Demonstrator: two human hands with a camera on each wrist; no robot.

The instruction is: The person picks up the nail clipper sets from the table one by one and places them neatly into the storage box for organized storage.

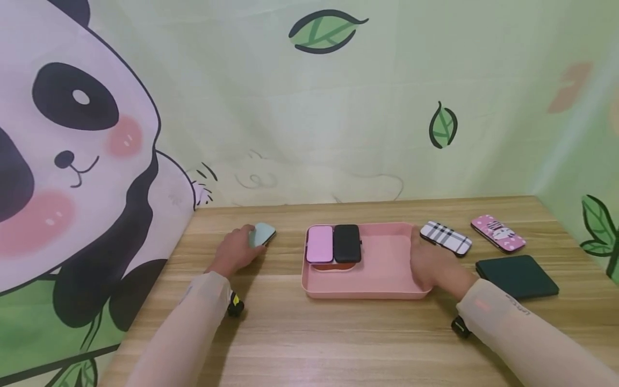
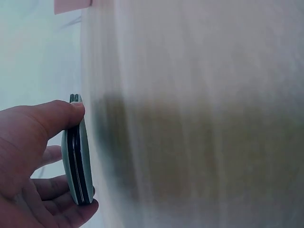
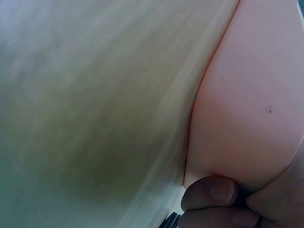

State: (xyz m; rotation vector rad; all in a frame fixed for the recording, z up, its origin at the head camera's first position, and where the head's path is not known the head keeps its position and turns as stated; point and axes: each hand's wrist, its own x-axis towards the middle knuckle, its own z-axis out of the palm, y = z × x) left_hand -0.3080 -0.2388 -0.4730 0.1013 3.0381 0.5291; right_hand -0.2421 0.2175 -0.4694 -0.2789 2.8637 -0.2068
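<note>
My left hand (image 1: pixel 234 251) pinches a slim mint-green clamshell case (image 1: pixel 263 234), thumb on one side and fingers on the other. In the left wrist view this case (image 2: pixel 84 156) is seen edge-on, with a dark seam between its two halves. To the right, my right hand (image 1: pixel 432 264) grips the right wall of a pink tray (image 1: pixel 387 263). In the right wrist view the fingers (image 3: pixel 209 194) curl at the tray's edge. A pink case (image 1: pixel 319 244) and a black case (image 1: pixel 346 243) lie side by side at the tray's left end, over a partly hidden orange-brown item (image 1: pixel 333 266).
Right of the tray lie a black-and-white plaid case (image 1: pixel 445 237), a pink case with a white cartoon figure (image 1: pixel 498 233) and a dark green flat item (image 1: pixel 517 277). The wooden table (image 1: pixel 290 338) ends at a printed cloth backdrop (image 1: pixel 377 134).
</note>
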